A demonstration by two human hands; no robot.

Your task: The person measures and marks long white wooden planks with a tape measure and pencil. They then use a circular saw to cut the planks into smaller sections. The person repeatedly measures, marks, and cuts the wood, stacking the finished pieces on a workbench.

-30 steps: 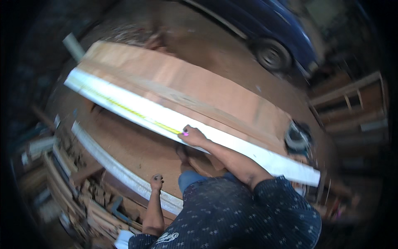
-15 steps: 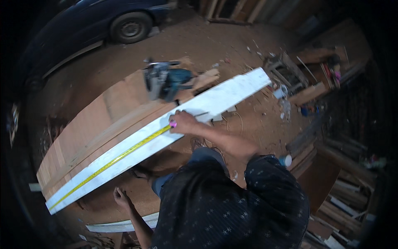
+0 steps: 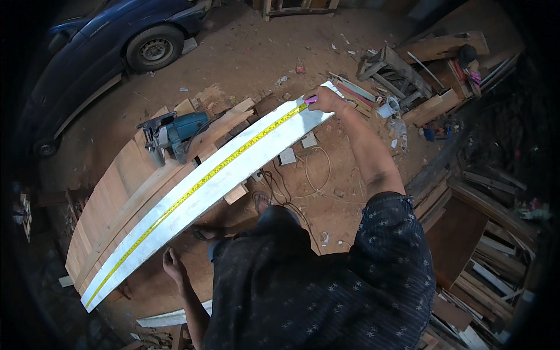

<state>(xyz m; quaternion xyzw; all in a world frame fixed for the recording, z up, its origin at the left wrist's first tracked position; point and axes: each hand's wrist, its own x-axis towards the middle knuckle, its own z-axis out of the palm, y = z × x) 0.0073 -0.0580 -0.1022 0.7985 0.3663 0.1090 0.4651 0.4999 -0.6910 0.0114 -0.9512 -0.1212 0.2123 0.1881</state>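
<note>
A long white board (image 3: 233, 182) lies slantwise in front of me, its far end toward the upper right. Along it runs the yellow blade of a tape measure (image 3: 256, 139), from the board's lower left end up to my right hand. My right hand (image 3: 324, 100) is closed around the pink end of the tape measure near the board's far end. Beside the board's near edge, my left hand (image 3: 174, 266) hangs apart from it, loosely open with nothing visible in it. The left fingers are partly hidden from this angle.
A teal circular saw (image 3: 178, 135) rests on joined brown planks (image 3: 125, 178) beyond the white board. Cables (image 3: 318, 186) lie on the dirt floor near my feet. A wooden stool (image 3: 396, 73) and a white cup (image 3: 388, 107) stand right; a blue car (image 3: 96, 55) stands upper left.
My right hand has moved up and right along the white board, drawing out more yellow blade. My left hand stays beside the board. The view has shifted.
</note>
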